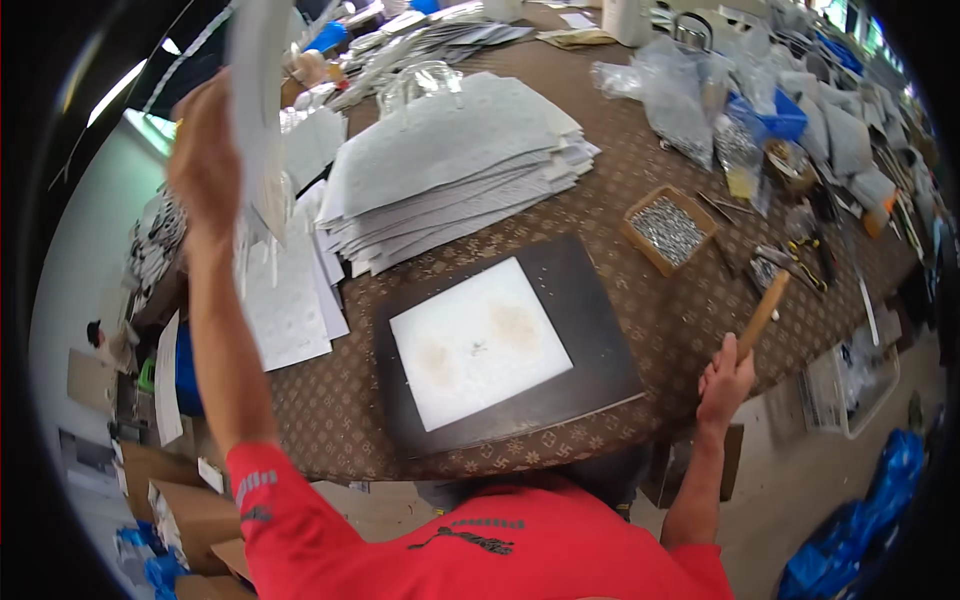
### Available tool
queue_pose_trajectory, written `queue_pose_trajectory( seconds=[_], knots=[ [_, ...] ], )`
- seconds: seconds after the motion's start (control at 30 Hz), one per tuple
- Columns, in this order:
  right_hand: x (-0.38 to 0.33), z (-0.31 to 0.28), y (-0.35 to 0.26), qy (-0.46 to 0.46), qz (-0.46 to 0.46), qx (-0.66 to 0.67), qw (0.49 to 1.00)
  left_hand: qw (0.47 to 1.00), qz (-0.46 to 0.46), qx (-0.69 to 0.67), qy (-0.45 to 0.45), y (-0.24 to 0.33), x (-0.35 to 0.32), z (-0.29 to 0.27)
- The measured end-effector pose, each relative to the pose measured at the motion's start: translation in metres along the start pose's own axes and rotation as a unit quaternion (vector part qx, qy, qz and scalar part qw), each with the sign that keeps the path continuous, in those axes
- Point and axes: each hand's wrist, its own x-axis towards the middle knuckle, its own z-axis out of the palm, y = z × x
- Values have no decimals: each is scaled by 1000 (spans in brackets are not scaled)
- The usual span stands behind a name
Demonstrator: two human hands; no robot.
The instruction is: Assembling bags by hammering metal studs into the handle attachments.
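Observation:
My left hand [205, 155], raised high at the left and a little blurred, grips a white sheet [258, 110] that appears almost edge-on. My right hand [726, 385] is closed around a wooden stick [764, 312] near the table's right front edge; whether it is a tool's handle I cannot tell. Between my hands, a white square board [478, 385] with two brownish worn patches lies on a dark flat slab [607, 345]. Beyond the slab rises a stack of white panels [450, 140], with clear plastic handles [425, 82] on top.
More white sheets [290, 320] lie left of the slab. A small box of metal fasteners [668, 232] stands on the patterned tablecloth [580, 215], near pliers [808, 262]. Clear plastic bags [680, 95] and a blue bin [780, 118] crowd the far right.

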Motion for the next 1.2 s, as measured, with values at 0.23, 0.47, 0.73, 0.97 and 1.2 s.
queue_pose_trajectory(
  seconds=[0.23,0.47,0.73,0.97,1.2],
  knots=[
    [5,4,3,-6,-10,-16,1000,968,-102,-46,-225,33,-90,145],
    [5,11,6,-6,-15,-25,1000,860,-283,-233,-355,115,-228,173],
    [20,-14,22,25,-57,-109,992,857,-244,-101,-442,60,-259,5],
    [23,-1,20,15,-80,-159,984,788,-236,-20,-569,8,-330,-184],
    [17,2,18,13,-90,-178,980,816,-149,2,-558,15,-358,-190]
  ],
)
